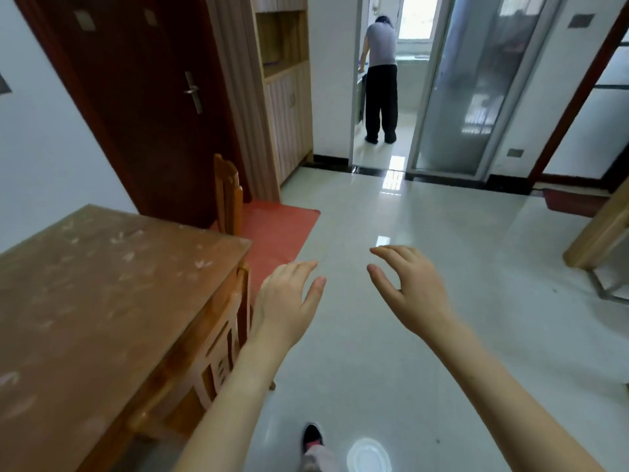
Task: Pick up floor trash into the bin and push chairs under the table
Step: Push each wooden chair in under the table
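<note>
My left hand (286, 301) and my right hand (408, 291) are both stretched out over the pale tiled floor, fingers apart, holding nothing. A brown table (102, 294) fills the left side. One wooden chair (221, 338) is tucked under its right side, just left of my left wrist. A second wooden chair (228, 195) stands at the table's far end, its back upright. I see no bin and no loose trash on the floor.
A red mat (279, 233) lies before a dark wooden door (146, 97). A person (381, 80) stands in the far doorway with their back to me. Wooden furniture (599, 233) juts in at the right. My shoe (313, 437) is on the floor below.
</note>
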`<control>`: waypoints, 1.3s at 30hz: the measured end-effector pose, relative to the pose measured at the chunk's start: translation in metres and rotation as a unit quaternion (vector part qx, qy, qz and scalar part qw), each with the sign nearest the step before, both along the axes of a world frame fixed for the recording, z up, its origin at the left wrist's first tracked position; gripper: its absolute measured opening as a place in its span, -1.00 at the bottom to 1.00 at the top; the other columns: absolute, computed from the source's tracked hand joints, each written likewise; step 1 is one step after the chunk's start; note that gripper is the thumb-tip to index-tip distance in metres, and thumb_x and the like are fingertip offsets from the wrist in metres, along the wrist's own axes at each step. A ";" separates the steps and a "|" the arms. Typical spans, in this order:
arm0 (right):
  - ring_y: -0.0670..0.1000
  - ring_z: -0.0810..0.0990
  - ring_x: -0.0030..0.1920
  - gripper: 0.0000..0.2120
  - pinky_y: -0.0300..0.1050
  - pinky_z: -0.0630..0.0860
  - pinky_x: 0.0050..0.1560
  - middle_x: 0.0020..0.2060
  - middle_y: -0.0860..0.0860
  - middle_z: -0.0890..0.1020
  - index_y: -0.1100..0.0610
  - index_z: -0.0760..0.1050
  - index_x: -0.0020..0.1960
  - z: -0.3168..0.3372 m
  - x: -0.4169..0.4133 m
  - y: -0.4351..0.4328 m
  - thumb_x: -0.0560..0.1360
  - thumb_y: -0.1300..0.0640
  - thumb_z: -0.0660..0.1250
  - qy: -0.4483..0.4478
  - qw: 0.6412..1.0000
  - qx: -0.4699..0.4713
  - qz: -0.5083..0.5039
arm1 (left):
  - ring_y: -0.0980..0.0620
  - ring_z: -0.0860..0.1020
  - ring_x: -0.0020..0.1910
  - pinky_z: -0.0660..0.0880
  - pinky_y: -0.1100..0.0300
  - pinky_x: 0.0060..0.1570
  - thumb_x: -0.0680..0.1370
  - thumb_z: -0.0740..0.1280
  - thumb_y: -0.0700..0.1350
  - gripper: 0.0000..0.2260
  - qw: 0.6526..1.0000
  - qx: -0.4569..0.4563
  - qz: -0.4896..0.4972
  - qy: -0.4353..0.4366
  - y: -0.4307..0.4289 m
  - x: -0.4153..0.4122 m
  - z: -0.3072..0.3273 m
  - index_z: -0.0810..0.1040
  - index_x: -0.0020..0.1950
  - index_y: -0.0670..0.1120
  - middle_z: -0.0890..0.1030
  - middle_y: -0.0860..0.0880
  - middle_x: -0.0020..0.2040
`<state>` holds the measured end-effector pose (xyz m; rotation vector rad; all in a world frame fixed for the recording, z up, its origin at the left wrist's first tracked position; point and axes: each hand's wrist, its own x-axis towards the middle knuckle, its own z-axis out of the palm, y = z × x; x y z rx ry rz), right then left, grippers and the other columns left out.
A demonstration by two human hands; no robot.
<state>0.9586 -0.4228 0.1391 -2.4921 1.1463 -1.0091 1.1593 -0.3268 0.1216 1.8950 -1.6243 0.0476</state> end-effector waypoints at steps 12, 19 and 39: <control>-0.01 0.53 0.21 -0.50 -0.14 0.41 0.20 0.16 -0.07 0.63 0.06 0.57 0.26 -0.011 0.139 -0.210 0.55 -0.20 0.08 0.018 0.999 0.037 -0.026 | 0.09 0.47 0.25 0.42 0.11 0.22 0.59 0.07 0.17 -0.56 1.000 0.007 -0.020 -0.004 -0.217 0.143 0.002 0.50 0.32 -0.02 0.56 0.09 0.25; -0.02 0.49 0.25 -0.50 -0.10 0.38 0.29 0.21 -0.09 0.60 0.06 0.50 0.34 -0.059 0.206 -0.319 0.57 -0.19 0.08 0.097 0.993 0.070 0.023 | 0.09 0.45 0.27 0.39 0.09 0.25 0.59 0.09 0.17 -0.55 0.998 0.060 -0.008 0.003 -0.310 0.200 -0.050 0.48 0.34 -0.02 0.54 0.09 0.27; 0.10 0.35 0.43 -0.51 0.19 0.33 0.39 0.40 -0.01 0.46 0.00 0.36 0.46 -0.092 0.539 -0.690 0.58 -0.14 0.10 0.179 0.921 0.053 0.340 | 0.03 0.21 0.50 0.12 0.08 0.47 0.62 0.06 0.18 -0.53 0.949 0.125 0.288 0.038 -0.576 0.426 -0.086 0.27 0.51 0.08 0.34 0.06 0.48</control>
